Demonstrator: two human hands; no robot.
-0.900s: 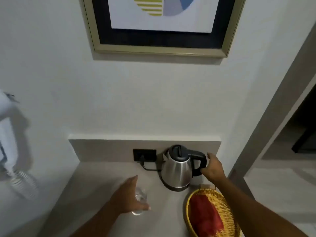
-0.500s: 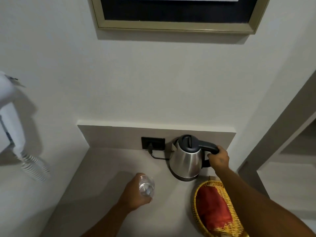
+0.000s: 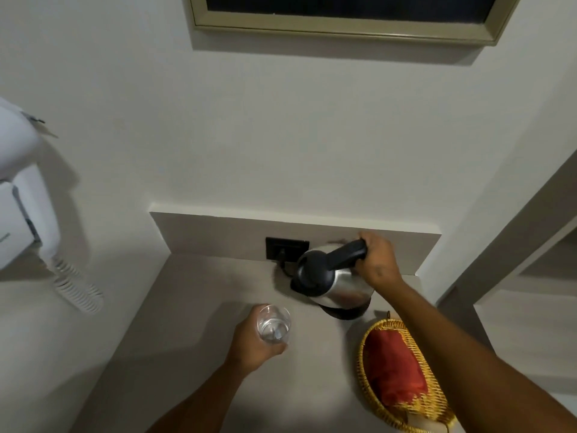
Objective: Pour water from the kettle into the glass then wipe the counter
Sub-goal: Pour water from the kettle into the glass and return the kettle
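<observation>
My right hand [image 3: 378, 261] grips the black handle of the steel kettle [image 3: 338, 285]. The kettle is lifted off its black base [image 3: 346, 311] and tilted to the left, its lid facing me and its spout toward the glass. My left hand [image 3: 253, 342] holds a clear glass [image 3: 273, 323] from the left side, just above the grey counter [image 3: 199, 310], below and left of the kettle. No water stream shows between kettle and glass. A red cloth [image 3: 394, 370] lies folded in the woven basket [image 3: 365, 367] at the right.
A black wall socket [image 3: 286, 247] with a plugged cord sits on the backsplash behind the kettle. A white wall-mounted hair dryer [image 3: 22, 195] with a coiled cord hangs on the left wall. A framed picture [image 3: 343, 25] hangs above. A doorway opens at the right.
My right hand has lifted the kettle off its base and tipped it leftward. My left hand has closed on the glass and raised it slightly toward the kettle.
</observation>
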